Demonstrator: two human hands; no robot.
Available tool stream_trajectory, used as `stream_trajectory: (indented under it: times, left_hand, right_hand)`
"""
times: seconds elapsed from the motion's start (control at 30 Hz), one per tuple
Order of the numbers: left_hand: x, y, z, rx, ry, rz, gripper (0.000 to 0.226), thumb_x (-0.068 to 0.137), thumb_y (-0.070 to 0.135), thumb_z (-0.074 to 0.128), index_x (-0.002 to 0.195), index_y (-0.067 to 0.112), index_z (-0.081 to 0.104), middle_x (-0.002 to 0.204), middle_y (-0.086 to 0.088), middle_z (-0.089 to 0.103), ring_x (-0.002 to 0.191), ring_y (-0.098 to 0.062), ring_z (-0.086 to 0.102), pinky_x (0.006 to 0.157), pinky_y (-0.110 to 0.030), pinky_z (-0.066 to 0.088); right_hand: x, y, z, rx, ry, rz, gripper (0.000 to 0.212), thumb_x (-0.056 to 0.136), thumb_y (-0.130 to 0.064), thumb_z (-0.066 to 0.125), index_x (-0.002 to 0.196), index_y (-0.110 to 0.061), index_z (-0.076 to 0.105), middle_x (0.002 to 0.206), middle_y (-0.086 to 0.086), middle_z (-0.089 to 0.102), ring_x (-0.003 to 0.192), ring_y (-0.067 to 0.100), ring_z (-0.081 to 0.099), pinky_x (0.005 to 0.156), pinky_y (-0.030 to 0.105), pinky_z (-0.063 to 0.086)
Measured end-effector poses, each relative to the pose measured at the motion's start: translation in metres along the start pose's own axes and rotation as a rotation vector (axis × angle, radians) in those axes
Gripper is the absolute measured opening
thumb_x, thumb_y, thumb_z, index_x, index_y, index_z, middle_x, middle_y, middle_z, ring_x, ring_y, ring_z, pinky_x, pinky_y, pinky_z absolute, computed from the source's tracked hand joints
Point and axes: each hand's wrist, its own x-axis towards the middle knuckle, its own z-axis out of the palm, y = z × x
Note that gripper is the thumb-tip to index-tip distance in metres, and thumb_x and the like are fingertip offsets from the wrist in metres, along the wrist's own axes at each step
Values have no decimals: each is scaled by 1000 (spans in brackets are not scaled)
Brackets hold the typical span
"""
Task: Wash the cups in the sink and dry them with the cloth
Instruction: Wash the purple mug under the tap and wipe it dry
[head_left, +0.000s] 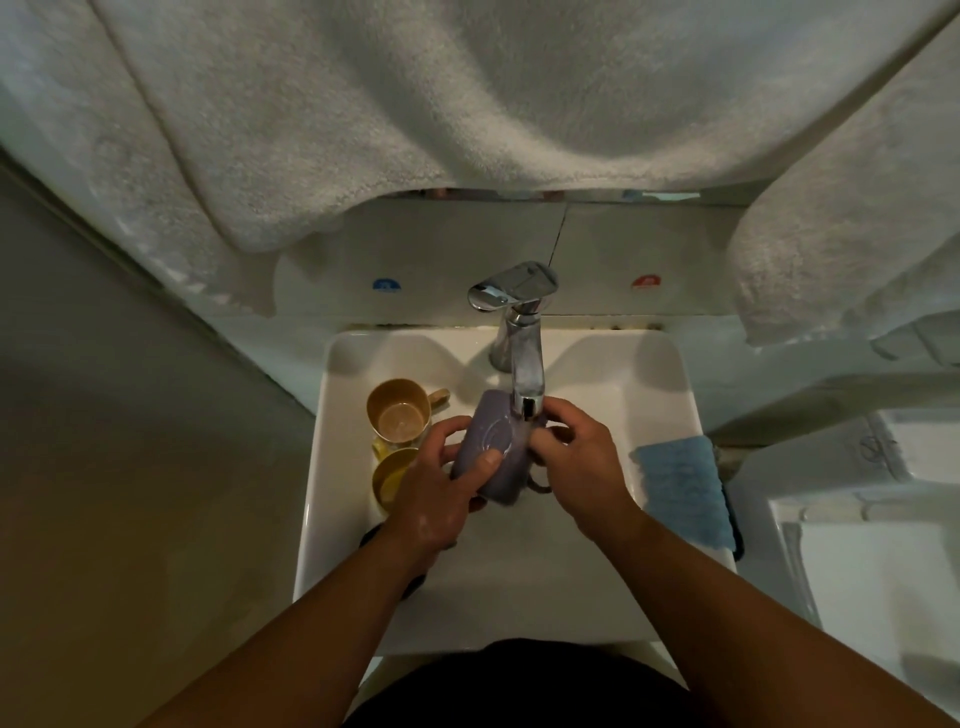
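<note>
Over the white sink, under the tap, both hands hold a purple cup bottom up. The left hand wraps it, thumb pressed on its base; the right hand curls round its side. Two tan cups sit at the sink's left; a blue cloth lies on its right rim.

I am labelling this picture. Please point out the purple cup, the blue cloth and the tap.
purple cup (493, 447), head view, on its upturned base.
blue cloth (683, 491), head view, on its middle.
tap (524, 366), head view, on its spout.
</note>
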Motion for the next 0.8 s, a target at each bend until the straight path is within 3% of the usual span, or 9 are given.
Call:
stream_trajectory:
  times: [0.1, 0.17, 0.23, 0.4, 0.47, 0.57, 0.7, 0.8]
  left_hand:
    - [1, 1, -2, -13, 2, 1, 44, 97, 35, 62, 139, 32, 48, 132, -5, 63, 108, -22, 68, 82, -42, 63]
    - [3, 3, -2, 0, 12, -3, 43, 98, 36, 61, 139, 33, 48, 132, -5, 63, 108, -22, 68, 83, -44, 63]
    - [4, 2, -2, -8, 21, -3, 42, 98, 37, 62, 137, 34, 50, 129, -4, 65, 104, -20, 70, 81, -43, 63]
    - [6, -1, -1, -20, 3, -43, 40, 98, 37, 62, 136, 34, 50, 129, -7, 66, 105, -24, 70, 81, -46, 63]
    - [7, -2, -1, -21, 17, -54, 37, 98, 39, 61, 134, 36, 51, 130, -7, 65, 107, -26, 69, 80, -48, 63]
    - [9, -2, 0, 7, 35, -61, 36, 98, 42, 60, 133, 36, 52, 130, -7, 65, 108, -29, 69, 80, -51, 63]
    - [8, -1, 2, 4, 5, -57, 36, 99, 39, 59, 134, 32, 52, 130, -9, 65, 108, -28, 68, 83, -51, 62]
    - [8, 1, 3, 11, 5, -44, 39, 101, 40, 56, 139, 31, 50, 132, -8, 64, 108, -25, 68, 84, -48, 62]
  right_hand:
    - [-2, 0, -3, -38, -22, -29, 20, 95, -22, 65, 114, -27, 67, 108, -4, 67, 97, 16, 65, 74, 24, 58]
    - [-6, 0, -2, -58, -68, -33, 40, 90, -23, 71, 129, -29, 60, 120, -9, 62, 105, 11, 61, 78, 21, 57]
    - [-8, 1, 0, -69, -87, -48, 58, 84, -22, 77, 137, -30, 54, 126, -11, 58, 111, 10, 58, 83, 28, 59]
    - [-3, -8, 1, 77, -13, 33, 30, 94, -21, 67, 123, -29, 65, 116, 0, 68, 106, 20, 65, 83, 41, 62]
    - [-4, -5, 2, -11, -31, -17, 33, 92, -23, 68, 123, -33, 61, 121, -3, 63, 109, 17, 62, 89, 40, 60]
    - [-5, 2, 2, -122, -74, -38, 57, 86, -26, 76, 138, -28, 53, 131, -7, 55, 115, 14, 56, 94, 36, 56]
    - [-2, -1, 2, 58, -1, 72, 42, 95, -25, 67, 136, -27, 58, 130, 2, 62, 116, 23, 61, 88, 48, 61]
    - [-4, 1, 4, -68, -11, 0, 49, 91, -30, 70, 137, -30, 55, 130, -3, 59, 116, 19, 60, 86, 45, 61]
